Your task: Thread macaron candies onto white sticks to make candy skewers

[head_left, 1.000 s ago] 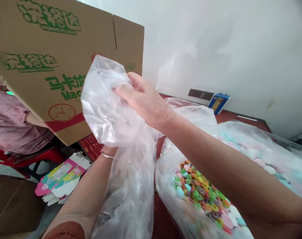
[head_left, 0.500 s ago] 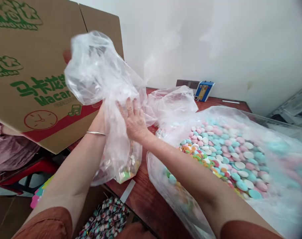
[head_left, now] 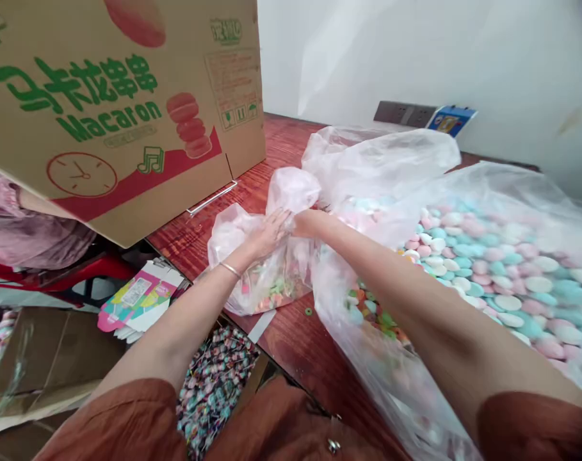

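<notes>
L fingers: stretched out, laid on bunched plastic; can't tell if pinching.
R fingers: tips hidden behind plastic + wrist; can't tell if clenched or gripping.
Hands: L hand (head_left: 270, 234) w/ bangle (head_left: 230, 269) at wrist; R hand (head_left: 306, 224) just beside it, both at neck of small bag (head_left: 276, 282).
Small bag: on table (head_left: 291, 346) nr front edge, clear; coloured rings inside, blurred by film.
Big bag: candy bag (head_left: 525, 282) on R, pink/white/blue discs + some rings; R forearm crosses in front, lower R part cut off by frame.
Table bits: loose green ring (head_left: 308, 312) and tape strip (head_left: 262, 326) nr small bag.
Carton: "Macaron" carton (head_left: 185, 173), upper L, top cut off; blocks most of person (head_left: 36, 224) in pink top.
Back: blue box (head_left: 451, 120) by socket (head_left: 406, 114), partly behind plastic.
Below: wrapped sweets (head_left: 216, 384), partly hidden by sleeve; flat packs (head_left: 141, 298) further L.
Vs 0.5 s ago: small bag lower, no longer raised in front of carton; L hand, then covered by plastic, now visible.
</notes>
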Demonstrator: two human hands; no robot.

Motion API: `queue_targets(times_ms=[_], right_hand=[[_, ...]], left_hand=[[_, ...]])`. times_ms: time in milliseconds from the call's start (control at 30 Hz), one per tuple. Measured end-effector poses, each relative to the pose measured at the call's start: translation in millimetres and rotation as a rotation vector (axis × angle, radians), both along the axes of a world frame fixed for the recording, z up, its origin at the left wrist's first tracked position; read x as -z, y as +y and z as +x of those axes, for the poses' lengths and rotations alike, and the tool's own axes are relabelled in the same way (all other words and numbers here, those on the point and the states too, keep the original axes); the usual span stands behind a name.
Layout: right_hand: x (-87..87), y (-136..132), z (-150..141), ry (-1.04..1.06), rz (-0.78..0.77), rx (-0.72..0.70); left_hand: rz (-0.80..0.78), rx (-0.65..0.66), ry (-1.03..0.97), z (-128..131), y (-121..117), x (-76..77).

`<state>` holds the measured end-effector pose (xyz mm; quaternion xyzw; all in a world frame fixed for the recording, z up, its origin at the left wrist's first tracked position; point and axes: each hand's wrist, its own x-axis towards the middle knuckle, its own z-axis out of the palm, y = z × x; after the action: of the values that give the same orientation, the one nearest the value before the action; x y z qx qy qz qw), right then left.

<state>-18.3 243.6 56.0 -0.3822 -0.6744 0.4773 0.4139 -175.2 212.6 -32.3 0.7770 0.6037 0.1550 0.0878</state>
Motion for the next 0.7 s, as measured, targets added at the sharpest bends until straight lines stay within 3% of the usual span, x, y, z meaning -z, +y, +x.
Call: queue_targets(times_ms=[67,167,233,267,300,400,500,600,700], right_hand=[[-8.5,-27,14,-0.195,0.076,-0.087],[-3.9,-98,37,-0.395,0.245,-0.234],[14.9,-149,48,-0.82,0.749,-0.4],[28.1,-170,52,-0.991,0.915,-0.402],[42.5,-185,54,-1.16,0.982,-0.331],[82.4,-203,55,-1.278,0.976,-0.237],[97.8,-203,55,-1.252,0.983,-0.221],[75.5,-214,58,-1.17,0.954,-0.173],[22.9,-224,76,-0.955,0.97,-0.065]], left_hand=[[-0.02,-0.116,0.02,0,15,12.7],[-0.019,-0.24,0.063,2,38,18.3],[-0.005,-0.27,0.091,8,43,15.6],[0.004,-0.267,0.104,12,41,13.5],[0.015,-0.25,0.117,15,37,11.5],[0.034,-0.142,0.162,19,19,9.4],[0.049,-0.032,0.206,13,8,12.4],[0.079,-0.004,0.23,10,12,13.3],[0.097,0.045,0.22,14,18,3.9]])
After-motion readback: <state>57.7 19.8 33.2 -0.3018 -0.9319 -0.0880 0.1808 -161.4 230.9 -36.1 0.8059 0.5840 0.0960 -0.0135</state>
